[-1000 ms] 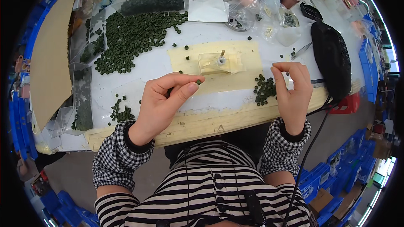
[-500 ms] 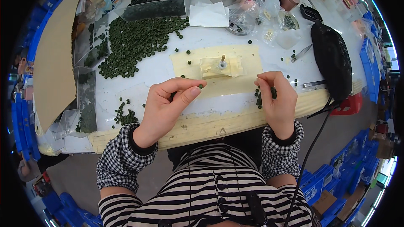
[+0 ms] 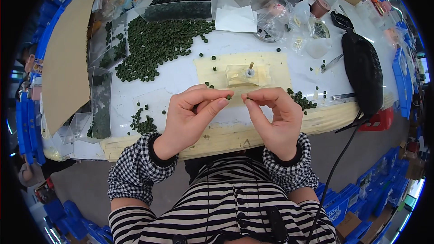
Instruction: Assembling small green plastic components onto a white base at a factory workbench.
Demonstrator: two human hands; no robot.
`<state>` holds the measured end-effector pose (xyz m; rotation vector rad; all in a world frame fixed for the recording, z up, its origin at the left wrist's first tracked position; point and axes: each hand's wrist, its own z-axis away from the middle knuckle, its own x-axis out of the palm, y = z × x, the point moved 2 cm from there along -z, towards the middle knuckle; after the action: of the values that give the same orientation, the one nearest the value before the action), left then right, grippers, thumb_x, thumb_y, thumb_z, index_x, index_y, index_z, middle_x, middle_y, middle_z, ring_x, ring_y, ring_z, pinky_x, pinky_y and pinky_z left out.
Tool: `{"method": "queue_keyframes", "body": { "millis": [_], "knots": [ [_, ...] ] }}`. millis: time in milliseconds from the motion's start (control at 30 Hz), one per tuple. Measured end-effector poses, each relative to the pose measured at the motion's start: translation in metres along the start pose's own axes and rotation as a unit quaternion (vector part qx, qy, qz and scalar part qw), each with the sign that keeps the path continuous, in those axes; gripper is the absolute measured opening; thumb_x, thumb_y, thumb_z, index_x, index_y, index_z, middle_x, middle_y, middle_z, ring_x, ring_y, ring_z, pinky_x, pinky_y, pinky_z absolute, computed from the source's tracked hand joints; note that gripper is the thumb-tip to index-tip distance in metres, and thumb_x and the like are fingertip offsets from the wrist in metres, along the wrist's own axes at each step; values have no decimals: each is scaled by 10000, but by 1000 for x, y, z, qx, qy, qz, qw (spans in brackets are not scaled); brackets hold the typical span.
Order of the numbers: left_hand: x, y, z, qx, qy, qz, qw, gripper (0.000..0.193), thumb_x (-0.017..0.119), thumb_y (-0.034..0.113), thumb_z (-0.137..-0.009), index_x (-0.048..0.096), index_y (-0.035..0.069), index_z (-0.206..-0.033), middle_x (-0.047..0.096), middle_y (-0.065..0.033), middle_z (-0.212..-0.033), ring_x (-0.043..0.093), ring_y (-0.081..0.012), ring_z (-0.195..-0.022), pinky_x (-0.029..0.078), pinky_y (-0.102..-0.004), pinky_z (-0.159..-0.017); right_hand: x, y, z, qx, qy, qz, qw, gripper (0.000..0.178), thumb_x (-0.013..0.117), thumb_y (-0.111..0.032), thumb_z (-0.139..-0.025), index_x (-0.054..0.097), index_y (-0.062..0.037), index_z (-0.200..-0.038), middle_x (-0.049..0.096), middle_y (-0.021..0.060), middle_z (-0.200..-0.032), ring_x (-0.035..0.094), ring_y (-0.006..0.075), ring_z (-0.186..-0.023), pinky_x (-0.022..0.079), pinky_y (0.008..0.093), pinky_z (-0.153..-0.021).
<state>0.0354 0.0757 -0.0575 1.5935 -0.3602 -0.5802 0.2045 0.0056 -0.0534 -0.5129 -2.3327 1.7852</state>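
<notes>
Green disc (image 3: 229,97), tiny, pinched between thumb and forefinger of left hand (image 3: 192,117), held above near edge of white table (image 3: 158,79), just in front of the yellow mat (image 3: 275,65). Right hand (image 3: 275,117) faces it, fingertips almost meeting the left ones; thumb and forefinger closed on something very small and dark at the tip, too small to tell what. Both hands raised, not resting on the table, checked sleeves at the wrists.

Yellow mat lies just beyond the hands, with a small pale fixture (image 3: 246,73) on it and a short metal pin standing up. Small pile of green discs (image 3: 300,100) right of the right hand, near table edge. Big heap of green discs (image 3: 158,43) spread far left; another small cluster (image 3: 142,124) near left. Clear plastic trays (image 3: 100,99) along left side. Black pouch (image 3: 361,74) far right, tweezers (image 3: 332,63) beside it. Clear bags (image 3: 289,18) at the far side.
</notes>
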Motion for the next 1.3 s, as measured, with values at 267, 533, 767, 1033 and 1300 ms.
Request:
{"method": "queue_keyframes", "body": {
  "millis": [267,533,767,1033,1300],
  "knots": [
    [2,-3,0,33,10,25,999,195,657,64,-851,703,54,-1040,373,59,-604,318,-36,-553,263,-210,-513,3,8,-1,-31,-51,-55,997,213,671,78,-765,693,3,-963,671,100,-905,633,151,-841,501,258,-745],
    [2,0,2,26,10,24,999,191,658,57,-847,704,49,-1032,385,64,-609,320,-35,-559,270,-208,-520,7,8,3,41,-18,-85,995,215,683,51,-789,662,33,-1002,668,95,-920,633,117,-827,511,238,-778],
    [1,2,3,49,3,-5,999,204,652,23,-843,693,23,-1043,405,46,-608,347,-48,-566,290,-211,-534,7,9,4,80,-33,-117,989,152,679,42,-799,649,42,-948,667,94,-924,628,118,-824,509,238,-764],
    [2,0,4,67,19,-15,997,218,654,-1,-834,693,25,-1047,400,45,-610,340,-41,-556,276,-200,-516,12,13,5,88,-45,-134,986,148,648,45,-820,642,41,-968,651,96,-950,618,124,-868,506,244,-781],
    [2,-1,5,81,25,-25,996,212,664,6,-829,697,28,-1038,386,48,-600,337,-43,-554,271,-204,-510,15,12,6,38,-30,-106,993,135,666,51,-799,656,34,-933,639,85,-916,611,124,-830,498,232,-746]
  ]
}}
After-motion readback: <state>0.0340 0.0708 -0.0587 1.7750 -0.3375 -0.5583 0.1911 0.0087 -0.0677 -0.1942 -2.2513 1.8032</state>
